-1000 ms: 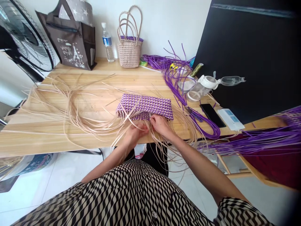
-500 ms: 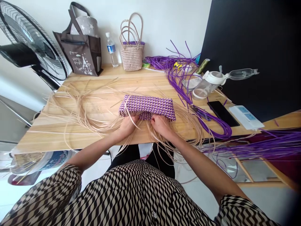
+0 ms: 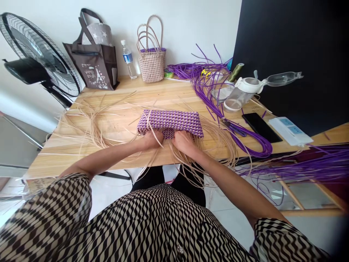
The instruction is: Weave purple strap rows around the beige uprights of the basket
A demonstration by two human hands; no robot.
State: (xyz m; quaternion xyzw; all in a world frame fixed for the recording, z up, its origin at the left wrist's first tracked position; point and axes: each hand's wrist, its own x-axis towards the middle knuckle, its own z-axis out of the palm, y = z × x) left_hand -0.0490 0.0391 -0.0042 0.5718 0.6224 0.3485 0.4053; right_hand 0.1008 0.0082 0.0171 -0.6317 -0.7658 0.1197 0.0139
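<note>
A purple and beige woven piece (image 3: 171, 119) lies on its side on the wooden table, its opening facing me. My left hand (image 3: 153, 139) is at the left part of the opening, its fingers hidden inside. At the right part, my right hand (image 3: 183, 141) reaches in with bent fingers, their tips hidden by the weave. Long beige strands (image 3: 94, 125) fan out to the left of the piece. More beige strands (image 3: 222, 140) spread to its right and hang over the front edge.
Purple strands (image 3: 201, 85), an open clear jug (image 3: 240, 95), scissors (image 3: 233, 127), a phone (image 3: 261, 127) and a power strip (image 3: 290, 130) are on the right. Along the back stand a dark bag (image 3: 95, 67), a bottle (image 3: 128, 60) and a woven basket (image 3: 152, 65). A fan (image 3: 40, 58) is at far left.
My left hand has slid slightly right and deeper into the opening, with its forearm raised. My right hand has shifted slightly left. The woven piece has barely moved.
</note>
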